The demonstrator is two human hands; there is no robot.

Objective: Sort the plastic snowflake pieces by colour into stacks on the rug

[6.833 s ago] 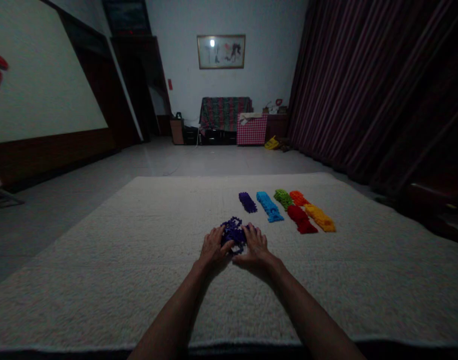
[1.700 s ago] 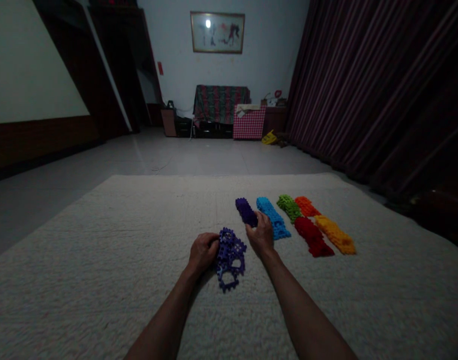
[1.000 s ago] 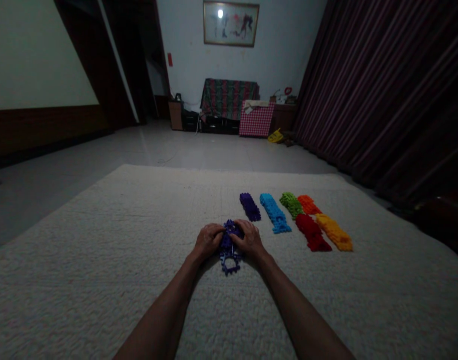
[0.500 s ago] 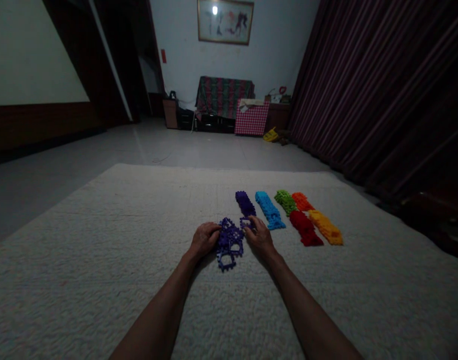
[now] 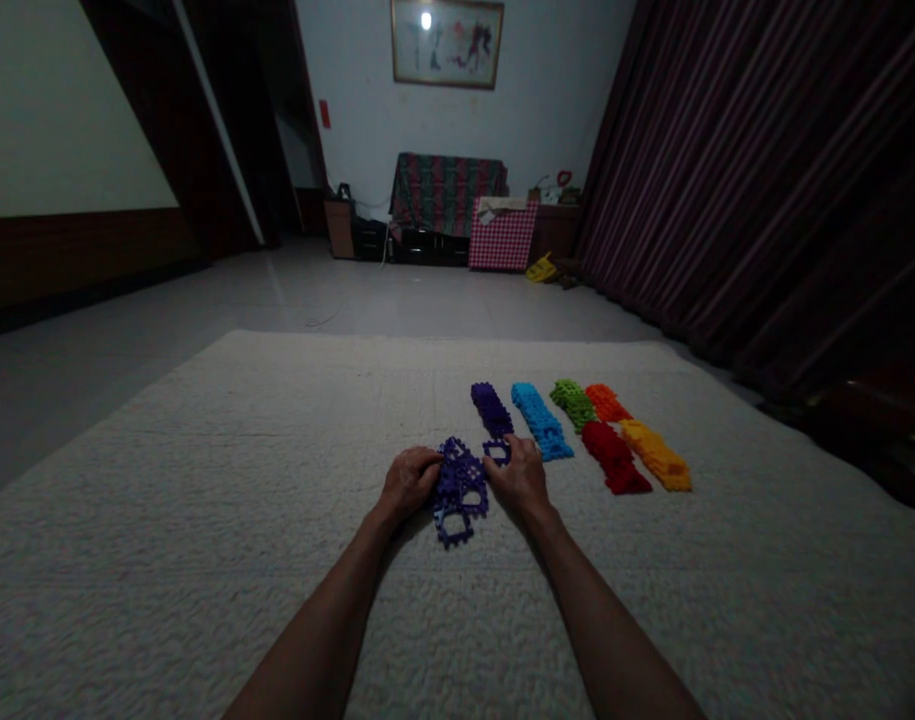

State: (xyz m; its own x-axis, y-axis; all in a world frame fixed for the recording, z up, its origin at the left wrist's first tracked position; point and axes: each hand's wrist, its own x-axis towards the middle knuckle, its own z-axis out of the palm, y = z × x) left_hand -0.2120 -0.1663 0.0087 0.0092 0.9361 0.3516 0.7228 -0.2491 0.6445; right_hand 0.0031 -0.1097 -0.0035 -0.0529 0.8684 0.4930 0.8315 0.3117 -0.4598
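Note:
Purple frame-like pieces with toothed edges [image 5: 461, 485] lie in a loose pile on the pale quilted mat. At the pile's left side, my left hand [image 5: 412, 480] has its fingers closed on the purple pieces. My right hand [image 5: 518, 475] pinches a single square purple piece [image 5: 496, 452] between thumb and fingers, just right of the pile. Beyond that piece is a neat purple row [image 5: 491, 408]. To its right lie a light blue row [image 5: 541, 420], a green one [image 5: 573, 403], an orange one [image 5: 607, 402], a red one [image 5: 613, 457] and a yellow one [image 5: 656, 455].
The quilted mat [image 5: 202, 520] spreads across the floor [image 5: 269, 300]. Against the far wall stands a low cabinet [image 5: 431, 247] with cloths over it. A yellow object [image 5: 541, 269] is on the floor nearby. Dark curtains [image 5: 697, 180] hang at the right.
The fingers of my right hand have drawn in around the single purple piece, which has shifted slightly right and down. My left hand is almost unmoved. The view has tilted slightly.

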